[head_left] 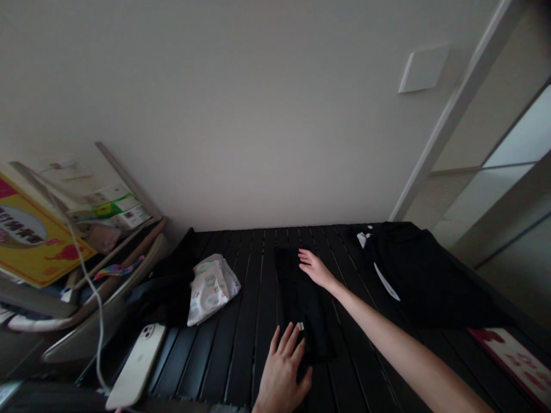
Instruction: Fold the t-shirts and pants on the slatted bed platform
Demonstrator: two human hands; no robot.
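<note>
A long, narrow piece of black folded cloth (295,287) lies on the black slatted table (235,350), and its exact kind is hard to make out against the dark slats. My left hand (282,364) rests at its near end, fingers spread, beside a small white tag (301,326). Toward the far end, my right hand (316,268) lies with fingers stretched out on or just above the cloth. Neither hand grips anything.
Left of the cloth sit a white printed pack (213,287) and a white phone (136,366) with a cable (92,287). More black clothing (434,275) lies at the right, by a red-and-white printed item (512,355). A cart (150,246) holds a yellow box (38,235). The wall (275,115) rises behind.
</note>
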